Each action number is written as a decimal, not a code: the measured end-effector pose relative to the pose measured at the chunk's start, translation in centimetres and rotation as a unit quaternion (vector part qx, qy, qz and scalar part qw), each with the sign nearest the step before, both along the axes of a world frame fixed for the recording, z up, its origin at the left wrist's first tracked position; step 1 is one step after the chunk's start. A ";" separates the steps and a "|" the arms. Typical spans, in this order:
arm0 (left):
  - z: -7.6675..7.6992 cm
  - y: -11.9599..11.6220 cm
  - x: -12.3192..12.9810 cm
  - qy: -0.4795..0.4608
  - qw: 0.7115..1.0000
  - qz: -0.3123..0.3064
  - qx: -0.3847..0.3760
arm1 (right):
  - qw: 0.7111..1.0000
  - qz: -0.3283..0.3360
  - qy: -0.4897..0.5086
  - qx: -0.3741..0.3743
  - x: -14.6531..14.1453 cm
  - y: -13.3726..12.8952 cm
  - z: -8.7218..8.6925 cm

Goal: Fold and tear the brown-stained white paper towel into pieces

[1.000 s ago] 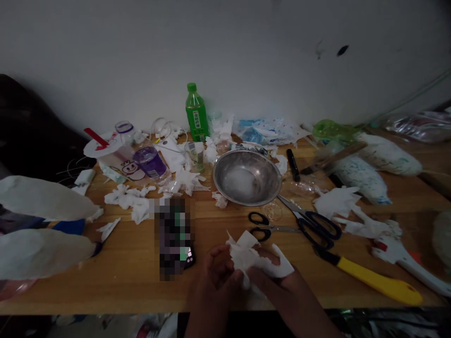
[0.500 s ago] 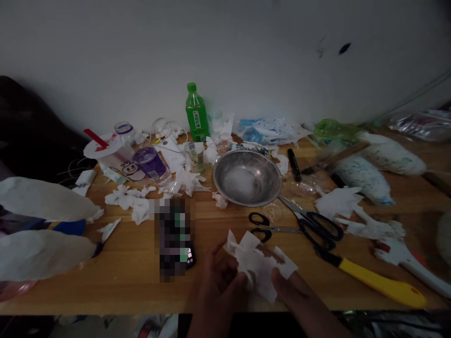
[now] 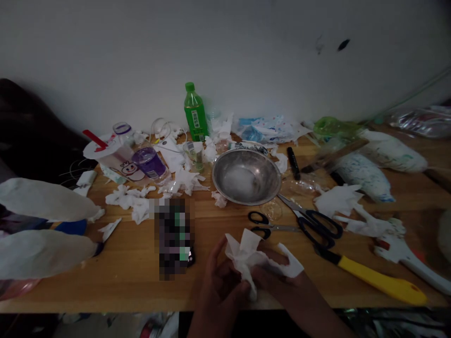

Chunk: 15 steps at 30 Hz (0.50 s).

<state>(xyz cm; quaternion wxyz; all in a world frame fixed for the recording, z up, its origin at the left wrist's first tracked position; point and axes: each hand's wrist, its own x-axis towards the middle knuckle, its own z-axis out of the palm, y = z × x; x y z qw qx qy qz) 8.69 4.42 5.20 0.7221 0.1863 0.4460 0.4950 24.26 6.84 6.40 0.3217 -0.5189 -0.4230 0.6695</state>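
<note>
Pieces of white tissue paper (image 3: 246, 251) are bunched between my two hands, low over the table's front edge. My left hand (image 3: 225, 286) pinches the lower left part of the tissue between thumb and curled fingers. From the right, my right hand (image 3: 278, 277) presses its thumb into the middle of the tissue, and its fingers lie partly hidden behind the paper. One flap sticks out over the right wrist. Beyond my hands lie small black-handled scissors (image 3: 262, 225) and a larger black-handled pair (image 3: 317, 225). A metal bowl (image 3: 225, 188) holding something whitish stands behind them.
A phone-like dark object (image 3: 176, 239), pixelated, lies left. Behind stand a green bottle (image 3: 196, 117), a purple-labelled cup (image 3: 150, 164) and a drink cup (image 3: 112, 157). A yellow-handled tool (image 3: 380, 279) lies right. White wrapped forms (image 3: 42, 253) sit at far left; tissue scraps (image 3: 134, 202) lie about.
My right thumb has moved left and inward across the tissue, closer to my left hand. The paper has become more gathered, its top flaps standing up more.
</note>
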 end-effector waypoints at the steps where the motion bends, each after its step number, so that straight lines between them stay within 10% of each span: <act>1: -0.1 0.0 -0.1 -0.001 1.000 -0.002 -0.001 | 1.000 -0.003 -0.013 0.006 0.1 0.0 0.1; 15: -0.8 0.2 -0.6 0.078 0.995 -0.008 0.058 | 0.968 -0.027 -0.196 0.154 -0.1 0.1 -0.7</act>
